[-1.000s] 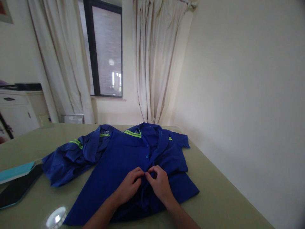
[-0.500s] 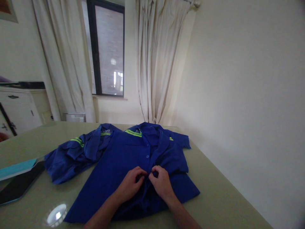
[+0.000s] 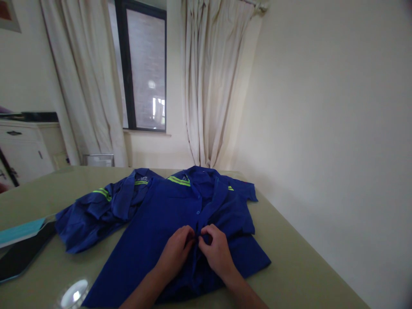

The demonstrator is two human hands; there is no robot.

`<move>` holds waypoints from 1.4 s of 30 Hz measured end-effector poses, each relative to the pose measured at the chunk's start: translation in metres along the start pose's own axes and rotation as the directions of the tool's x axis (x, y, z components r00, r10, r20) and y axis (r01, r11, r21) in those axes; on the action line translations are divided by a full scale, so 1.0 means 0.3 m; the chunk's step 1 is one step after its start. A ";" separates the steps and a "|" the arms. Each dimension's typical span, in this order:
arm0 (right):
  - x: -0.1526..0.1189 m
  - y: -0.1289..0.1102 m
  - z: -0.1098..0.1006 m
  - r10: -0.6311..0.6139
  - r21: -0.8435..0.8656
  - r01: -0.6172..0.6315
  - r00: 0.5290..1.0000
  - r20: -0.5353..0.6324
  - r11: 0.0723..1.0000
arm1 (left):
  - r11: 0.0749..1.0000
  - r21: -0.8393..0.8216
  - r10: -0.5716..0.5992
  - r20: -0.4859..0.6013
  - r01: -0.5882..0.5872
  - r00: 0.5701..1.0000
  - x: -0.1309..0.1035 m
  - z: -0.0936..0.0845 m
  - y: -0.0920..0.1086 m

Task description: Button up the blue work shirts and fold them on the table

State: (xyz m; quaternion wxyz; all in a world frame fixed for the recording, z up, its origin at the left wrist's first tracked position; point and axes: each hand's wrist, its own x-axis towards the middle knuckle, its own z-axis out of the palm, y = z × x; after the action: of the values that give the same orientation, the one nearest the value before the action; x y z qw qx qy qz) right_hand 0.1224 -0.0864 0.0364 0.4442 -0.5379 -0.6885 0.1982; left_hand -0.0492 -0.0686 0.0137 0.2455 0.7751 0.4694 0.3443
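On the near part of the olive-green table (image 3: pixel 299 274), the left hand (image 3: pixel 175 253) and right hand (image 3: pixel 217 251) meet fingertip to fingertip, both pinched narrow on the front placket of the blue work shirt (image 3: pixel 154 227) spread flat before them, bare tabletop to its right running to the wall-side edge. Left of it lie a second, crumpled blue shirt (image 3: pixel 93 214) and a dark tablet (image 3: pixel 22 253) at the table's left edge. Beyond stand cream curtains (image 3: pixel 209 86), a dark-framed window (image 3: pixel 141 68) and a white cabinet (image 3: pixel 22 150); no writing is legible.

No legible txt/labels; shirt (image 3: pixel 154 231) chest print too blurred.
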 end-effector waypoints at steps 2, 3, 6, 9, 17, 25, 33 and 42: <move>-0.002 -0.003 0.000 0.000 0.007 0.000 1.000 0.009 1.000 | 1.000 -0.004 -0.015 -0.010 0.015 1.000 0.004 0.001 -0.002; -0.004 -0.005 0.000 0.003 0.008 -0.003 1.000 0.010 1.000 | 1.000 -0.001 -0.010 -0.016 0.010 1.000 0.004 0.001 -0.002; -0.007 -0.007 -0.001 0.017 0.001 -0.017 1.000 0.003 1.000 | 0.998 0.051 0.051 -0.037 -0.049 0.998 -0.003 -0.001 0.007; -0.007 -0.005 -0.003 0.033 -0.027 -0.033 0.999 0.027 0.999 | 0.973 0.170 0.160 -0.033 -0.153 0.987 -0.010 -0.004 0.020; -0.010 0.002 -0.006 0.033 -0.009 -0.033 0.999 0.033 0.999 | 0.831 0.424 0.367 0.072 -0.361 0.928 0.002 -0.022 0.030; 0.001 0.001 -0.013 0.068 0.136 -0.077 0.995 0.068 0.988 | 0.810 0.465 0.345 0.116 -0.358 0.932 -0.003 -0.022 0.036; 0.008 0.030 -0.005 0.106 0.215 -0.122 0.991 0.083 0.969 | 0.812 0.459 0.334 0.143 -0.362 0.932 -0.005 -0.047 0.043; 0.018 0.049 0.004 0.208 0.375 -0.283 0.951 0.228 0.883 | 0.967 0.137 0.221 -0.020 -0.216 0.975 -0.008 -0.051 0.050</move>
State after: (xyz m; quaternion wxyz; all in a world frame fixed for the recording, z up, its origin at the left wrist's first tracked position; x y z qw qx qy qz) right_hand 0.1294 -0.0762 0.0269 0.4521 -0.4977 -0.5963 0.4385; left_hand -0.0534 -0.0764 0.0334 0.1452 0.8308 0.4075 0.3502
